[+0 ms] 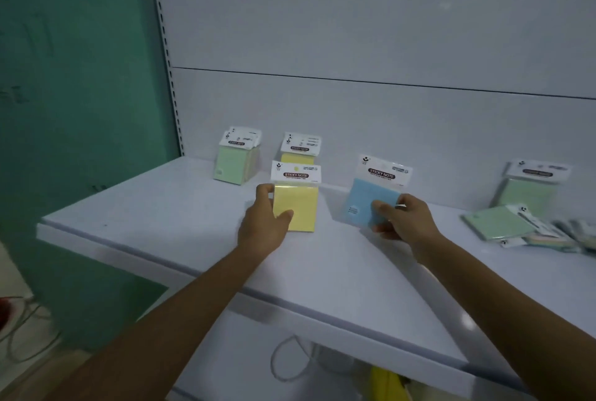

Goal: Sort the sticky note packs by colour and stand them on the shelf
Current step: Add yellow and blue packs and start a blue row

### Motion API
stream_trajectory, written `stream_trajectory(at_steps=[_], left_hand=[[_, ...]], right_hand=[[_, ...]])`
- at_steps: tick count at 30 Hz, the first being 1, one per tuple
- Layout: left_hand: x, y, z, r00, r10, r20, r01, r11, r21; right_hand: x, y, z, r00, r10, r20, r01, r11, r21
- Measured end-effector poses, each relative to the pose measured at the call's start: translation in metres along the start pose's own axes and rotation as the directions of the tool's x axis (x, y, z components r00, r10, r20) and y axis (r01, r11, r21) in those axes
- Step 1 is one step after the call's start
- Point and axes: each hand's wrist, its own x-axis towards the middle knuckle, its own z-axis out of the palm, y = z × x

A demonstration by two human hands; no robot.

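Observation:
My left hand [263, 223] grips a yellow sticky note pack [298, 203] by its left edge, standing it upright on the white shelf [180, 207]. Behind it a second yellow pack [300, 150] stands near the back wall. To their left, green packs [233, 163] stand together at the back. My right hand [403, 218] holds a blue pack [362, 199] by its lower right corner, tilted, just above or on the shelf. At the far right another green pack [529, 189] leans upright.
A loose heap of packs [529, 229], green on top, lies flat at the shelf's right end. A teal wall [80, 110] borders the shelf on the left. Cables [19, 323] lie on the floor at lower left; a lower shelf holds something yellow [385, 384].

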Motion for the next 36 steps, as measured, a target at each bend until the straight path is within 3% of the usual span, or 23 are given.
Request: stream_trajectory(at_steps=[5,9,15,19,24,30,36], left_hand=[[0.037,-0.002,0.012,1.0,0.013,0.017,-0.015,0.99,0.139],[0.068,-0.008,0.019,0.996,0.072,0.057,-0.079,0.985,0.151],[0.104,-0.012,0.027,0.988,0.147,-0.045,-0.131,0.958,0.255],[0.125,-0.017,0.031,0.984,0.17,0.061,-0.178,0.971,0.159],[0.136,-0.028,0.033,0.993,0.08,0.089,-0.074,0.995,-0.066],[0.147,-0.042,0.037,0.992,0.098,0.084,-0.09,0.992,-0.087],[0.156,-0.046,0.041,0.986,0.114,0.119,-0.11,0.993,-0.035]], right_hand=[[0.053,0.002,0.001,0.994,0.065,-0.09,-0.066,0.998,-0.008],[0.078,0.015,0.008,0.993,-0.082,-0.086,0.057,0.964,-0.258],[0.092,0.018,0.01,0.993,-0.085,-0.082,0.055,0.947,-0.317],[0.098,0.017,0.014,0.992,-0.051,-0.115,0.011,0.946,-0.325],[0.11,0.014,0.027,0.976,-0.04,-0.214,-0.03,0.949,-0.314],[0.113,0.022,0.053,0.902,-0.079,-0.424,-0.063,0.949,-0.309],[0.115,0.025,0.054,0.843,-0.132,-0.521,-0.034,0.954,-0.298]])
